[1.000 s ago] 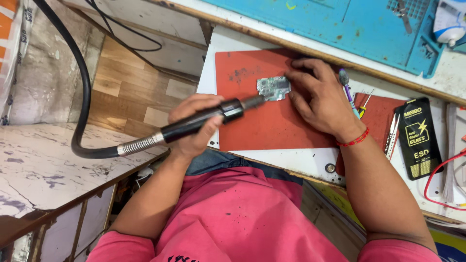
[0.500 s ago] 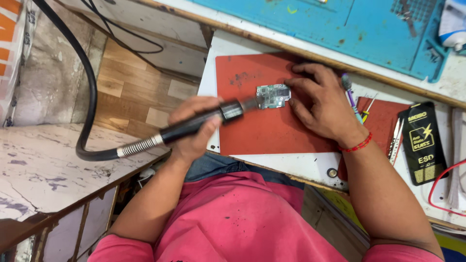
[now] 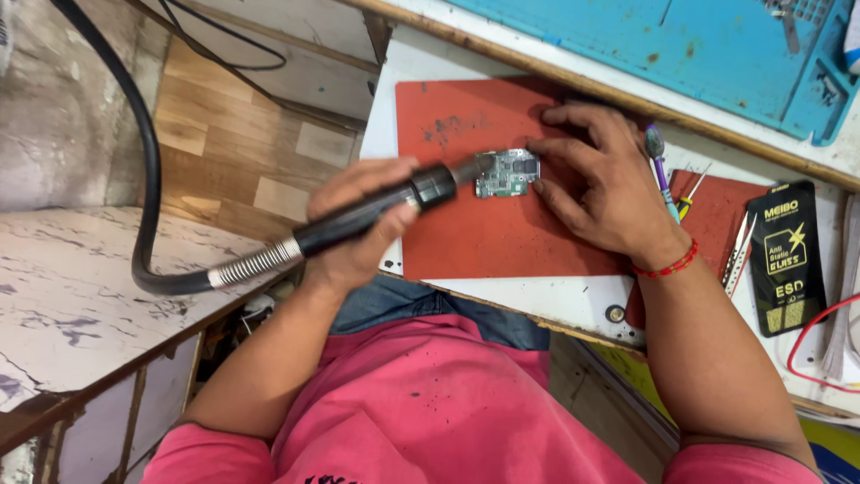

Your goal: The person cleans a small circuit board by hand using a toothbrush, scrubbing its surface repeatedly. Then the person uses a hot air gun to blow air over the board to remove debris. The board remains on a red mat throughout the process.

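Now, black rotary handpiece (image 3: 376, 213) gripped in left hand (image 3: 358, 229), tip touching small circuit board (image 3: 507, 172), board pinned on red mat (image 3: 502, 235) by spread right hand (image 3: 602, 188).

Bright, even light from above, soft shadows under the hands on the red mat (image 3: 502, 233), mild glare on the white table (image 3: 72, 296), everything reasonably sharp.
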